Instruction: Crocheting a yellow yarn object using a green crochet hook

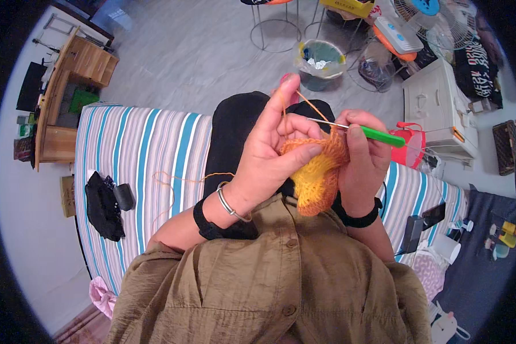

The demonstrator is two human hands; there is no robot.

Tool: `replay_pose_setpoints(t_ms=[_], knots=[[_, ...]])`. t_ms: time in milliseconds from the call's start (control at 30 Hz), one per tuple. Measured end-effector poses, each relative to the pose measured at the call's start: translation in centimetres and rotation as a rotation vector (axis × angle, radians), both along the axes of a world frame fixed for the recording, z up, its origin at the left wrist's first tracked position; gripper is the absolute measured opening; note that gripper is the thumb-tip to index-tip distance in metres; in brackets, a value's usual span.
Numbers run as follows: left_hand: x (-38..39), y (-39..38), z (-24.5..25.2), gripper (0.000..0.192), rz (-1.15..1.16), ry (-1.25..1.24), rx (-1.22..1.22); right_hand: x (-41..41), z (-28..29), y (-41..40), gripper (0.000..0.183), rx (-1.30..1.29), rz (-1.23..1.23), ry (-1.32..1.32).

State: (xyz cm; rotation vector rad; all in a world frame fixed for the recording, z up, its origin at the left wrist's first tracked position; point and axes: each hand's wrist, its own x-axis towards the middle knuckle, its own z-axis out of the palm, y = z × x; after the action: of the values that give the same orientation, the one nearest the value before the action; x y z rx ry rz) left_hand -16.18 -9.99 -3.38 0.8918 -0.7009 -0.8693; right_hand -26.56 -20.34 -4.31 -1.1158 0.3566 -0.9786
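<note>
Above my lap, my left hand [271, 146] pinches the upper edge of an orange and yellow crocheted piece [314, 180] between thumb and fingers. Its raised index finger carries a taut strand of orange yarn [314, 106] that runs down to the hook. My right hand [365, 159] grips a crochet hook by its green handle [382, 136]. The thin metal shaft points left, with a loop of the work around it near the piece's top corner. Loose yarn [217, 174] trails from behind my left wrist across the striped bedding.
I sit on a bed with a striped sheet [142, 142]. To the left lie a black cloth [103, 206] and a dark cylindrical object [124, 197]. At right are a phone [433, 216] and a dark box [413, 234]. Ahead stand a lined bin [320, 81] and a white cabinet [438, 103].
</note>
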Motion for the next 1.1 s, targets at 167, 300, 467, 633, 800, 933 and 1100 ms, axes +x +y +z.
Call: replay_pose_setpoints(t_ms=[167,300,467,633,800,933,1100], knots=[[-0.2,0.1,0.5,0.083,0.053,-0.050,0.031,-0.2,-0.4,-0.6,0.017,-0.545,-0.079,0.110],[-0.5,0.0,0.0,0.082,0.058,-0.072,0.021,-0.5,-0.6,-0.4,0.018,-0.533,-0.053,0.165],[-1.0,-0.6,-0.7,0.081,0.026,0.017,0.019,0.1,-1.7,-0.1,0.016,-0.178,-0.121,0.061],[-0.2,-0.8,-0.4,0.082,-0.044,0.210,0.036,1.0,-0.5,0.6,0.017,0.077,-0.073,-0.048],[-0.3,-0.7,-0.2,0.084,-0.020,0.163,0.008,1.0,0.4,0.8,0.021,0.157,-0.040,-0.119],[-0.5,-0.7,0.2,0.081,0.005,0.048,-0.015,0.3,0.1,0.0,0.015,0.048,-0.061,-0.105],[-0.5,-0.7,0.1,0.080,0.029,-0.017,0.037,0.1,-0.3,-0.7,0.014,-0.099,-0.078,0.016]])
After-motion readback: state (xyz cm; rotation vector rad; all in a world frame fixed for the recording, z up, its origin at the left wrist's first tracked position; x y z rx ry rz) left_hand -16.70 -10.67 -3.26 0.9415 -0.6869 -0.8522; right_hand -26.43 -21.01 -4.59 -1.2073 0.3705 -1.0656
